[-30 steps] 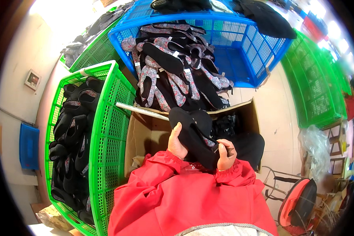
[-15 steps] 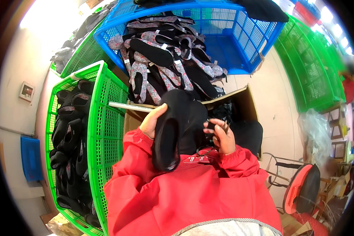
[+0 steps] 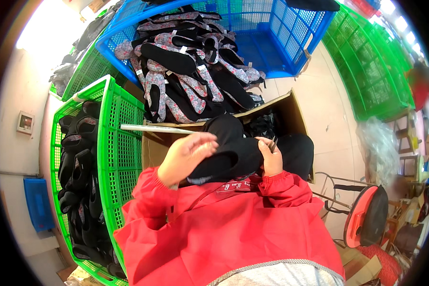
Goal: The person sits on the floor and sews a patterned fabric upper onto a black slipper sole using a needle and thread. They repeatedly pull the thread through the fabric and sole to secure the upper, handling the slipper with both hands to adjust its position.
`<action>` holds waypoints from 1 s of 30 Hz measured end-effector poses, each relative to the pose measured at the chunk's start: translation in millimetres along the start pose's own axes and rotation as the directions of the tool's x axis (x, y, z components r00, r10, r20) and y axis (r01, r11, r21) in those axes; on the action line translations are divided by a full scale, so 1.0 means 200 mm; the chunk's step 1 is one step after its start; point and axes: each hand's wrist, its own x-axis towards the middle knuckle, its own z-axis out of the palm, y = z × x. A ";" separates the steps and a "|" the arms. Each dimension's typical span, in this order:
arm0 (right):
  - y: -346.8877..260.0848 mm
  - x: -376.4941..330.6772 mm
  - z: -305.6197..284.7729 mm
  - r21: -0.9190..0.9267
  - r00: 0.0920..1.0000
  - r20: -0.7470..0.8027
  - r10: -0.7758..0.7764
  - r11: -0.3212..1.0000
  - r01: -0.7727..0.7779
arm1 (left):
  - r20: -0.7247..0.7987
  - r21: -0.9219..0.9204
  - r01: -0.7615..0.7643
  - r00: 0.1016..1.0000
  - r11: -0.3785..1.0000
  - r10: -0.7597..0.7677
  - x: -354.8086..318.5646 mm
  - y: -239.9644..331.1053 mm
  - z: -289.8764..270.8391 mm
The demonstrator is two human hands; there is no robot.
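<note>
A black slipper (image 3: 224,162) lies on my dark-trousered lap, its opening facing up. My left hand (image 3: 188,155) hovers over its near-left side, thumb and half-curled fingers apart, with nothing visible between them. To the right of the slipper, my right hand (image 3: 271,159) is closed around small dark snips (image 3: 272,144); their pointed end shows above the fingers and the rest is hidden by the hand. Beyond my knees stands an open cardboard box (image 3: 298,112) with black items inside.
Ahead, a blue crate (image 3: 286,52) holds a heap of flowered, black-soled slippers (image 3: 176,64). On the left, a green crate (image 3: 124,157) is full of black slippers (image 3: 76,162). A white rod (image 3: 152,128) lies across the box's edge. A red-and-black stool (image 3: 367,217) stands at right.
The slipper has gone from upright in my left hand to lying on my lap. My left hand has let go of it. The view has shifted slightly.
</note>
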 end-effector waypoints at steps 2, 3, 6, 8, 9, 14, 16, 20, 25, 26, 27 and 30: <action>0.01 -0.03 0.03 -0.046 1.000 -0.001 -0.029 0.999 0.029 | 0.084 0.179 0.033 0.995 0.983 -0.049 -0.10 0.01 0.04; 0.02 -0.03 0.04 -0.067 0.999 -0.004 -0.045 0.997 0.045 | 0.076 0.377 -0.001 0.997 0.926 -0.030 -0.12 -0.02 0.09; 0.12 -0.04 0.03 -0.096 0.999 0.041 -0.035 0.995 0.039 | 0.010 0.460 0.050 0.998 0.887 -0.061 -0.12 -0.23 0.16; 0.13 -0.07 0.03 0.004 0.998 0.055 0.021 1.000 -0.021 | 0.125 0.290 0.175 0.968 0.941 -0.218 -0.09 -0.34 0.21; 0.13 -0.08 0.03 0.022 0.997 0.072 0.026 0.999 -0.028 | 0.116 0.267 0.272 0.943 0.925 -0.311 -0.08 -0.38 0.23; 0.12 -0.09 0.06 0.021 0.992 0.104 -0.073 0.997 0.072 | 0.279 -0.589 0.457 0.889 0.667 -0.362 0.00 -0.47 0.31; 0.08 -0.05 0.09 -0.021 0.983 0.152 -0.104 0.994 0.109 | 0.315 -0.618 0.452 0.892 0.643 -0.324 0.00 -0.52 0.32; 0.08 -0.03 0.08 -0.170 0.985 0.104 -0.135 0.974 0.151 | 0.281 -0.621 0.457 0.888 0.637 -0.363 0.07 -0.49 0.33; 0.07 0.00 0.05 -0.387 0.987 0.138 -0.079 0.913 0.127 | 0.220 -0.609 0.388 0.921 0.691 -0.323 0.07 -0.61 0.35; 0.06 -0.01 0.06 -0.405 0.988 0.143 -0.060 0.907 0.114 | 0.235 -0.604 0.377 0.926 0.702 -0.295 0.08 -0.62 0.33; 0.06 -0.01 0.06 -0.423 0.988 0.148 -0.041 0.900 0.101 | 0.251 -0.599 0.365 0.931 0.713 -0.266 0.08 -0.62 0.32; 0.06 0.00 0.03 -0.499 0.992 0.126 0.017 0.865 0.049 | 0.322 -0.566 0.412 0.908 0.714 -0.268 0.10 -0.61 0.29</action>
